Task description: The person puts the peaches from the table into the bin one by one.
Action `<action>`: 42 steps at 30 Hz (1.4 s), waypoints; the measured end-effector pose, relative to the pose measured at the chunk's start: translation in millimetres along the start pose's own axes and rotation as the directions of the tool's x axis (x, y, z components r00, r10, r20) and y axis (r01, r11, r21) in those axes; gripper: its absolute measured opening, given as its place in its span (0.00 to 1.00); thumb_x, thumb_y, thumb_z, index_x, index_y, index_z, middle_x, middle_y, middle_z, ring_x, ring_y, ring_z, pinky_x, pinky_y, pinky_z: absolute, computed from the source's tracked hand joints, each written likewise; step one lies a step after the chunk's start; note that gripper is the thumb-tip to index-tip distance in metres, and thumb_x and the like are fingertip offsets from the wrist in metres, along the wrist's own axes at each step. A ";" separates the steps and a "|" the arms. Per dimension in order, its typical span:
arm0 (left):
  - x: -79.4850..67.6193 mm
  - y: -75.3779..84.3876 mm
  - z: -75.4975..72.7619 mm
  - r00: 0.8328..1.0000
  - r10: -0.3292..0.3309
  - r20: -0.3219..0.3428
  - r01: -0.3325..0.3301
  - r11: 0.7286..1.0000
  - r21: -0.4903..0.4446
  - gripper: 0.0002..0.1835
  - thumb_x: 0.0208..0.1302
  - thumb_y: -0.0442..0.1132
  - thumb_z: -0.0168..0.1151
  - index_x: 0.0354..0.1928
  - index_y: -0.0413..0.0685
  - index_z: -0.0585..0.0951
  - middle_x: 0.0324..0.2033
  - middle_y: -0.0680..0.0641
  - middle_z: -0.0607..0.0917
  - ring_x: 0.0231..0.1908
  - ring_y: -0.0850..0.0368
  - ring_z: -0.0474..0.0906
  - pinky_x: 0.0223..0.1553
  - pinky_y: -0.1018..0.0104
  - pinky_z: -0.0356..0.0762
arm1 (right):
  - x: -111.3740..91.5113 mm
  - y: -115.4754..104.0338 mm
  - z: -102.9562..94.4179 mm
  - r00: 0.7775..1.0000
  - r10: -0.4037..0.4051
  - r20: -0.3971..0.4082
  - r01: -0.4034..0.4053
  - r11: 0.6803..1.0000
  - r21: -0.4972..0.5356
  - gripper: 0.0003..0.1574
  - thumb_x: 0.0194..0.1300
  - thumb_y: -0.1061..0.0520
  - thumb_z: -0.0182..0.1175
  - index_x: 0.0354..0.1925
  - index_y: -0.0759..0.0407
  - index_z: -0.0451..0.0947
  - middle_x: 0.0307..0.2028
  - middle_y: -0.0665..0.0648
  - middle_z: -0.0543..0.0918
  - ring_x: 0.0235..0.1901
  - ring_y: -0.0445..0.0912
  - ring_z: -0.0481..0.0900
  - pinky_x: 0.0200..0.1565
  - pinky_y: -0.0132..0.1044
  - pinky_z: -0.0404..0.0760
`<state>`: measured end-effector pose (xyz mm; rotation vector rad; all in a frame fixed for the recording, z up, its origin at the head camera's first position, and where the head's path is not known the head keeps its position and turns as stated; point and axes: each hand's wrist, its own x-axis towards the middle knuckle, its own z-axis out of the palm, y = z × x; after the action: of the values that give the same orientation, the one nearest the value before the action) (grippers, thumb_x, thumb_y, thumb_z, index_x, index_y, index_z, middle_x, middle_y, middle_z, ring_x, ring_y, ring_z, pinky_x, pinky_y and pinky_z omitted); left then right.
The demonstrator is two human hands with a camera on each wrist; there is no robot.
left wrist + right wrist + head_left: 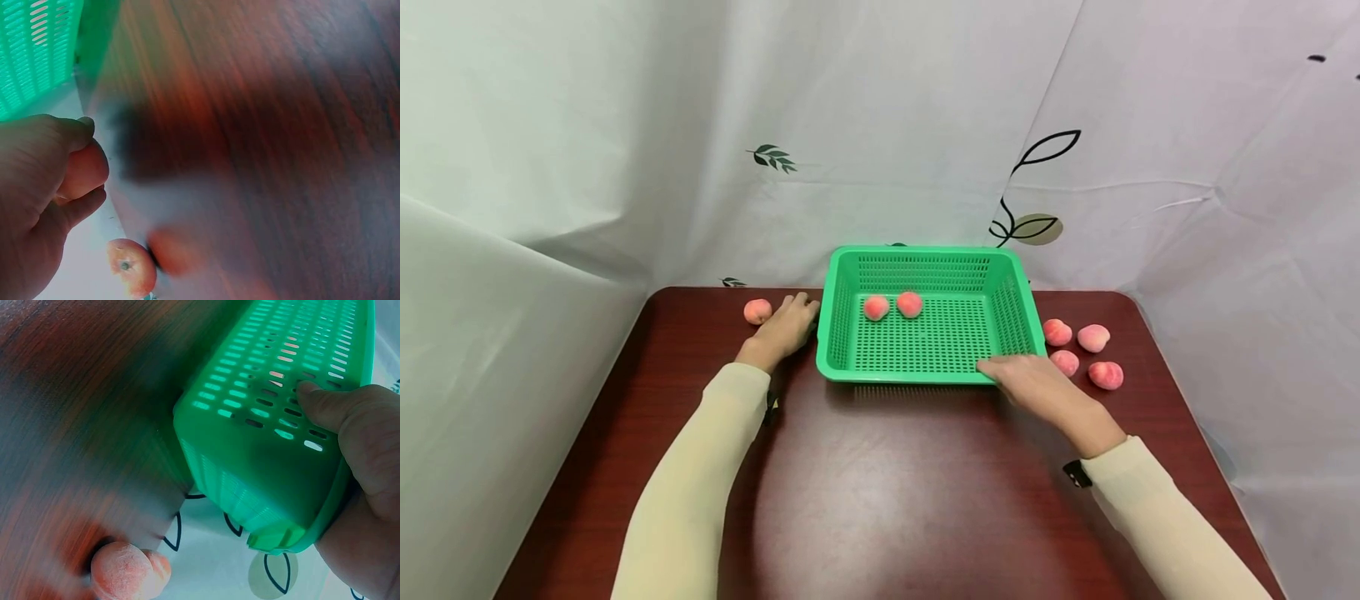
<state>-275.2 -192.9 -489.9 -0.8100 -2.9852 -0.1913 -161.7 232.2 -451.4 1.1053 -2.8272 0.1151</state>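
Note:
My left hand [788,327] is beside the left end of a green plastic basket [917,377]. In the left wrist view its fingers curl round a peach [87,170], which the hand hides in the head view. Just left of that hand lies another peach [757,312] on the table. My right hand [1033,383] grips the basket's near right corner. Seen from the right wrist, its thumb [325,406] presses on the slotted outer wall, with the other fingers out of sight beyond the rim. Inside the basket, toward the left, are two peaches [876,307].
Several peaches [1093,337] lie on the dark red-brown table [910,483] to the right of the basket, close to my right hand. A white sheet [880,125] with leaf prints hangs behind the table and along both sides.

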 end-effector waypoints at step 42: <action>-44.6 29.2 -80.4 0.973 0.056 -0.225 -0.043 0.997 0.060 0.17 0.66 0.31 0.69 0.54 0.32 0.78 0.48 0.32 0.79 0.45 0.33 0.77 0.49 0.46 0.82 | -0.4 -0.8 -2.6 1.000 0.004 -0.023 -0.004 1.000 0.028 0.19 0.65 0.69 0.60 0.30 0.49 0.64 0.23 0.45 0.68 0.24 0.43 0.72 0.29 0.37 0.70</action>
<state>-221.3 -200.7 -410.3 -0.7975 -2.7420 -0.1849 -160.7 232.2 -448.8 1.0969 -2.8165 0.1675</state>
